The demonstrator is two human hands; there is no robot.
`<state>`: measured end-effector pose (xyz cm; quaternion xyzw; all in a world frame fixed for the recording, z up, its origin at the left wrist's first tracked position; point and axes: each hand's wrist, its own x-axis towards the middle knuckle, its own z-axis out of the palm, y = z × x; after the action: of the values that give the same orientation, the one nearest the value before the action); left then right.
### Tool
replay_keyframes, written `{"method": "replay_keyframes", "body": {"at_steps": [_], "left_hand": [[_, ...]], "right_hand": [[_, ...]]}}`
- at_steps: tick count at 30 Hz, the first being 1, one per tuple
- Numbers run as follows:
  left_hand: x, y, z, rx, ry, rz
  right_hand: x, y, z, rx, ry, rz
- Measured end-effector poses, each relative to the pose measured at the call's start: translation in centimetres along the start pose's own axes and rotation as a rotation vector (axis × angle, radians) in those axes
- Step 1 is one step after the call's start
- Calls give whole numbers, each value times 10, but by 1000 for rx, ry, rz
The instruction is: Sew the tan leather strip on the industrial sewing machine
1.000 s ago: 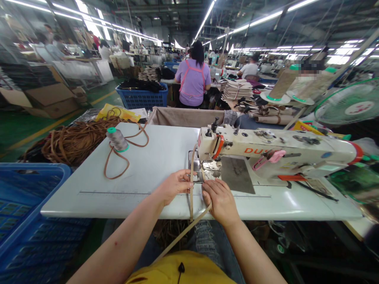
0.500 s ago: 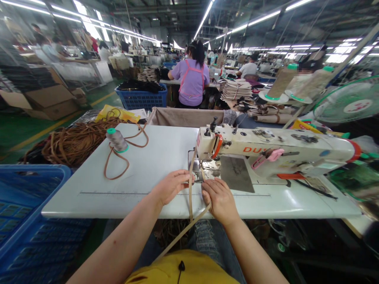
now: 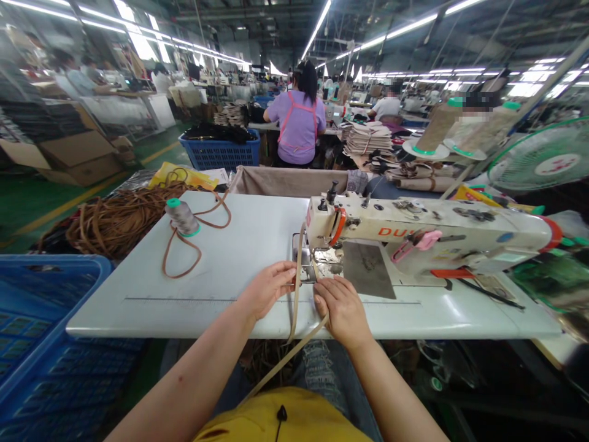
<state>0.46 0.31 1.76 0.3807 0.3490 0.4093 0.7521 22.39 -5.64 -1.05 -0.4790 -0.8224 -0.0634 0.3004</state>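
A narrow tan strap (image 3: 298, 258) hangs down from the needle side of the sewing machine (image 3: 432, 230) and loops over the table's front edge. My left hand (image 3: 269, 285) is at this hanging length, fingers together and thumb bent, its fingertips pinched at the strap and partly hidden behind it. My right hand (image 3: 343, 307) lies curled over another length of the strap, just in front of the metal needle plate (image 3: 329, 264). This length comes out under the right thumb and runs down to my lap. The fingers' undersides are hidden.
On the white table (image 3: 248, 233) stands a grey thread cone (image 3: 183, 218) beside a brown strap loop (image 3: 181, 276). A heap of brown straps (image 3: 115, 218) lies left, above a blue basket (image 3: 55, 264). A green fan (image 3: 552, 162) is at right; a person in purple (image 3: 297, 120) sits ahead.
The hanging strap has shifted slightly, its lower part bending left. My left fingertips have drawn back a little to the left. My right hand has hardly moved.
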Motion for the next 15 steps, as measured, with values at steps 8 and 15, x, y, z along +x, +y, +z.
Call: {"method": "replay_keyframes", "body": {"at_steps": [8, 15], "left_hand": [[-1, 4, 3, -16, 33, -54], [0, 3, 1, 27, 35, -82]], "right_hand": [[0, 0, 0, -8, 6, -8], [-1, 1, 1, -12, -12, -3]]}}
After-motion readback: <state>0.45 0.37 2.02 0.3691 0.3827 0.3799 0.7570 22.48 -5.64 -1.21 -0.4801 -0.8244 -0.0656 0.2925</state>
